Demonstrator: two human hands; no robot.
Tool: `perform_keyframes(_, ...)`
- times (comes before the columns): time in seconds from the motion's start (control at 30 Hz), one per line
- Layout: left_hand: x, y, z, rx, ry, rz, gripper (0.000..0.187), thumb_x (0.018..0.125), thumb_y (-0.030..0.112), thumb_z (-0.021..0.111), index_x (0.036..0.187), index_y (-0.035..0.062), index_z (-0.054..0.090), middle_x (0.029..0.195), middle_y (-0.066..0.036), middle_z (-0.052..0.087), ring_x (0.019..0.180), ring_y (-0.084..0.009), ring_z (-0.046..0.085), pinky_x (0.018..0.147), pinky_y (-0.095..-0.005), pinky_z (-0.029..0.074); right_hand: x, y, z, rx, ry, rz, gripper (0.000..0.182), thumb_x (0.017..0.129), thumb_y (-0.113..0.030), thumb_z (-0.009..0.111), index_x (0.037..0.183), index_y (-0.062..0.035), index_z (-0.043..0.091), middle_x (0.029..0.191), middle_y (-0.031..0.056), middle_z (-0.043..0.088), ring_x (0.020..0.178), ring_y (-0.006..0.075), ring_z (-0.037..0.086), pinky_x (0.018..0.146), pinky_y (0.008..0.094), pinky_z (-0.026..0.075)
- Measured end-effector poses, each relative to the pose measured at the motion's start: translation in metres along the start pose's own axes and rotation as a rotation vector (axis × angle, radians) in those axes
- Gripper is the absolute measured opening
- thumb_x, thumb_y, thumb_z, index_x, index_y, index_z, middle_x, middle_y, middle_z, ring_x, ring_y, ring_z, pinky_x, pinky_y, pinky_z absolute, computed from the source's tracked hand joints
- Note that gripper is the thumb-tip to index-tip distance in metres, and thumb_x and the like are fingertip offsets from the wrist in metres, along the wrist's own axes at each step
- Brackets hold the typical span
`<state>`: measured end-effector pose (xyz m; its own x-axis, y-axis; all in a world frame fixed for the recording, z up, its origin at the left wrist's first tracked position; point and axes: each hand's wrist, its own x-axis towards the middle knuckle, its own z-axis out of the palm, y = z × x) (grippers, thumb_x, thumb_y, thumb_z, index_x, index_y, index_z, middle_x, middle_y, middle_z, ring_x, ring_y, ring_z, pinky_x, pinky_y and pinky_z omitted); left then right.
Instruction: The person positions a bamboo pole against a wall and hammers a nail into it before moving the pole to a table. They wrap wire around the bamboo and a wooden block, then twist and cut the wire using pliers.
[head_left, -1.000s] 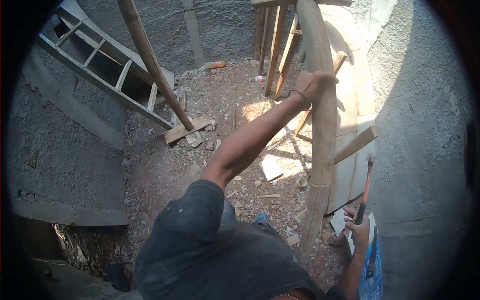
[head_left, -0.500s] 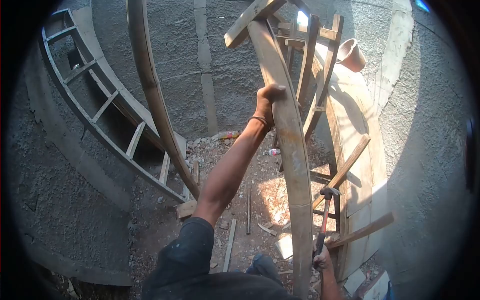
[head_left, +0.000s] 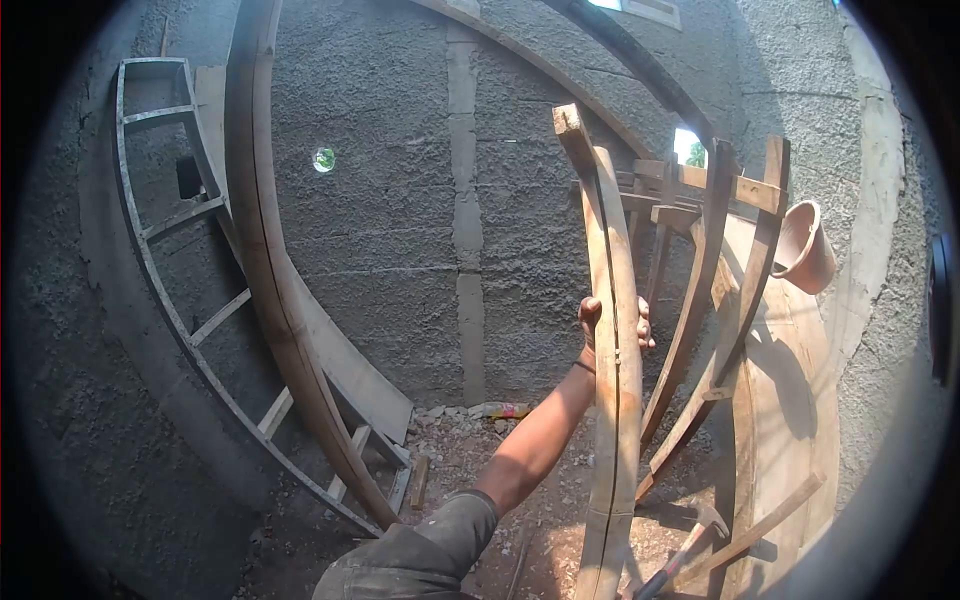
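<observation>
My left hand (head_left: 590, 318) is closed around a long wooden beam (head_left: 612, 430) that stands nearly upright in front of me. Its fingertips show on the beam's right side. A dark seam runs down the beam, and a short wooden piece (head_left: 572, 135) sticks out at its top. At the bottom edge, my right hand (head_left: 630, 591) is almost wholly cut off. It is at the black grip of a claw hammer (head_left: 685, 545), whose head points up and to the right, beside the beam's lower end.
A wooden frame (head_left: 765, 265) stands at the right, near a bucket (head_left: 806, 248) and a curved wooden panel (head_left: 800, 400). Leftward are another tall beam (head_left: 262, 230) and a ladder-like frame (head_left: 150, 232) against the rough grey wall (head_left: 370, 230). Rubble lies on the ground.
The view has tilted up. The beam now stands more upright, turned so its seam faces me, with my left hand still on it. The hammer sits lower in view, and my right hand is mostly out of sight.
</observation>
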<state>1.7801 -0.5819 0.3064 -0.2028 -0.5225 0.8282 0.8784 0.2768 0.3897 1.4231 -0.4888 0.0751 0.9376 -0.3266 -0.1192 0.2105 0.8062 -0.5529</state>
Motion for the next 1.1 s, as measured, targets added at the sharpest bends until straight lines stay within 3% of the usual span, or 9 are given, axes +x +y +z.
perform_keyframes(0.47, 0.096, 0.213, -0.154, -0.064, -0.5, 0.113, 0.09, 0.077, 0.052, 0.066, 0.13, -0.0145, 0.039, 0.098, -0.027, 0.063, 0.093, -0.0354, 0.067, 0.091, -0.0464, 0.054, 0.261, -0.056, 0.008, 0.431, -0.012, -0.001, 0.06, 0.071, -0.007, 0.081, 0.12, -0.0058, 0.047, 0.085, 0.0066, 0.061, 0.055, 0.0137, 0.058, 0.044, 0.0265, 0.046)
perform_keyframes(0.53, 0.091, 0.27, -0.164, -0.104, -0.283, 0.116, 0.097, 0.078, 0.059, 0.061, 0.141, -0.0091, 0.03, 0.105, -0.029, 0.062, 0.097, -0.0364, 0.066, 0.095, -0.0487, 0.051, 0.294, -0.061, 0.055, 0.479, 0.003, -0.018, 0.061, 0.072, -0.008, 0.081, 0.123, -0.0052, 0.047, 0.086, 0.0073, 0.062, 0.054, 0.0138, 0.058, 0.042, 0.0265, 0.046)
perform_keyframes(0.63, 0.077, 0.355, -0.14, 0.518, 0.2, 0.001, 0.112, 0.074, 0.084, 0.048, 0.151, 0.0082, 0.02, 0.138, -0.031, 0.043, 0.127, -0.0412, 0.048, 0.107, -0.0559, 0.038, 0.341, -0.063, 0.055, 0.533, 0.011, -0.053, 0.063, 0.074, -0.008, 0.08, 0.127, -0.0046, 0.047, 0.087, 0.008, 0.063, 0.053, 0.0139, 0.058, 0.041, 0.0265, 0.046)
perform_keyframes(0.7, 0.039, 0.4, -0.161, 0.747, 0.333, -0.04, 0.12, 0.07, 0.085, 0.053, 0.154, 0.013, 0.004, 0.15, -0.029, 0.028, 0.137, -0.0426, 0.035, 0.111, -0.0576, 0.03, 0.394, -0.101, 0.168, -0.701, 0.144, -0.389, 0.042, 0.07, -0.002, 0.08, 0.103, -0.0045, 0.055, 0.073, 0.0034, 0.059, 0.055, 0.0142, 0.059, 0.04, 0.0243, 0.043)
perform_keyframes(0.73, 0.008, 0.404, -0.154, 0.829, 0.401, -0.089, 0.123, 0.07, 0.083, 0.057, 0.154, 0.0157, -0.003, 0.151, -0.029, 0.026, 0.138, -0.0431, 0.033, 0.113, -0.0574, 0.026, 0.411, -0.111, 0.209, -0.779, 0.267, -0.379, 0.027, 0.075, -0.015, 0.079, 0.089, -0.0053, 0.057, 0.07, 0.0032, 0.058, 0.056, 0.0133, 0.055, 0.044, 0.0281, 0.042)
perform_keyframes(0.77, -0.028, 0.399, -0.141, 0.911, 0.472, -0.132, 0.127, 0.069, 0.08, 0.061, 0.153, 0.0184, -0.01, 0.152, -0.029, 0.023, 0.139, -0.0437, 0.03, 0.114, -0.0571, 0.023, 0.445, -0.114, 0.222, -0.632, 0.249, -0.486, 0.043, 0.058, 0.005, 0.08, 0.073, -0.013, 0.045, 0.068, -0.0013, 0.051, 0.06, 0.0123, 0.053, 0.055, 0.0252, 0.044)
perform_keyframes(0.8, -0.062, 0.387, -0.13, 0.933, 0.537, -0.208, 0.135, 0.064, 0.073, 0.073, 0.152, 0.0209, -0.014, 0.153, -0.029, 0.021, 0.141, -0.0431, 0.026, 0.116, -0.0554, 0.019, 0.472, -0.122, 0.225, -0.697, 0.252, -0.518, 0.044, 0.059, -0.003, 0.087, 0.069, -0.0132, 0.046, 0.067, -0.0045, 0.048, 0.059, 0.0086, 0.047, 0.059, 0.025, 0.044)
perform_keyframes(0.93, -0.182, 0.295, -0.125, 1.041, 0.737, -0.491, 0.144, 0.057, 0.051, 0.091, 0.153, 0.0145, -0.011, 0.154, -0.027, 0.018, 0.144, -0.0379, 0.021, 0.118, -0.0498, 0.017, 0.559, -0.149, 0.286, -0.909, 0.228, -0.73, 0.04, 0.064, -0.009, 0.087, 0.072, -0.0119, 0.048, 0.066, -0.0054, 0.047, 0.057, 0.0069, 0.045, 0.057, 0.023, 0.041)
perform_keyframes(1.1, -0.174, 0.244, -0.185, 1.491, 1.205, -0.14, 0.119, 0.059, 0.044, 0.091, 0.144, -0.0025, 0.022, 0.138, -0.019, 0.04, 0.13, -0.0283, 0.042, 0.108, -0.0435, 0.036, 0.669, -0.159, 0.358, -0.777, 0.101, -0.822, 0.038, 0.068, -0.005, 0.083, 0.074, -0.0127, 0.046, 0.068, -0.0046, 0.047, 0.059, 0.0059, 0.046, 0.056, 0.0243, 0.042)
